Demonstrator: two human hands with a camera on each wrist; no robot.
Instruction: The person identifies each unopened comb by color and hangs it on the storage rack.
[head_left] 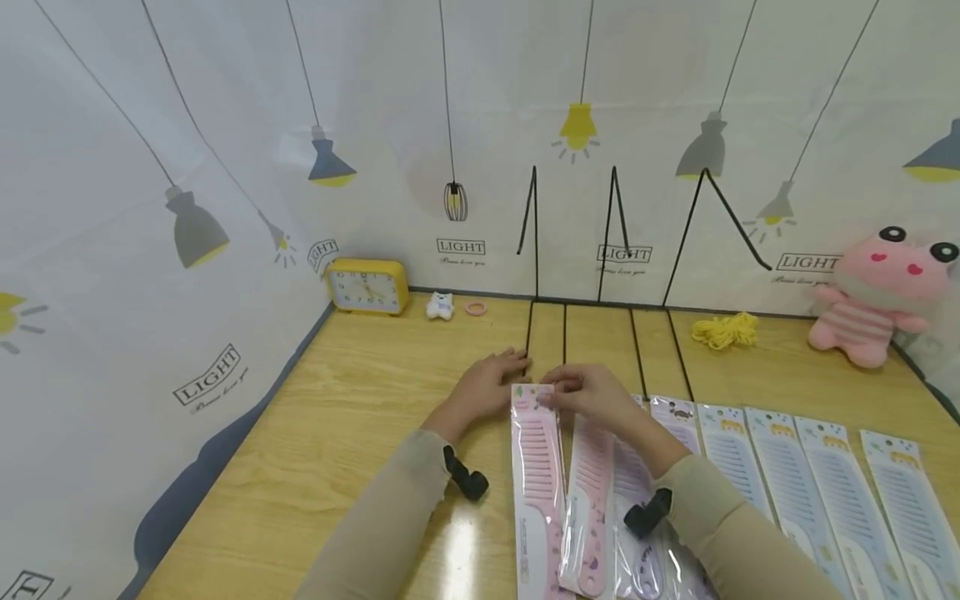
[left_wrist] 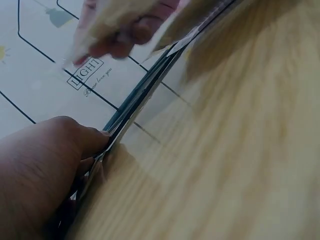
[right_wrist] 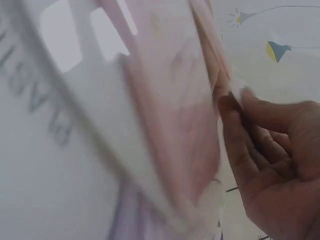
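My right hand (head_left: 600, 398) pinches the top end of a packaged pink comb (head_left: 538, 458), the leftmost of the row. In the right wrist view, thumb and fingers (right_wrist: 270, 112) hold the edge of its clear wrapper, and the package looks lifted and blurred. Beside that package's upper left corner, my left hand (head_left: 487, 385) rests low over the table with its fingers stretched forward. The left wrist view shows the left thumb (left_wrist: 82, 137) near the table's surface. A second packaged pink comb (head_left: 590, 500) lies just right of the first, with packaged purple combs (head_left: 633, 475) partly under my right forearm.
Several packaged blue combs (head_left: 795, 475) lie side by side at the right. Along the back stand a yellow clock (head_left: 367, 286), a small white figure (head_left: 440, 306), a pink ring (head_left: 476, 308), yellow yarn (head_left: 724, 330) and a pink plush toy (head_left: 873, 292). A printed sheet (head_left: 480, 125) covers the wall.
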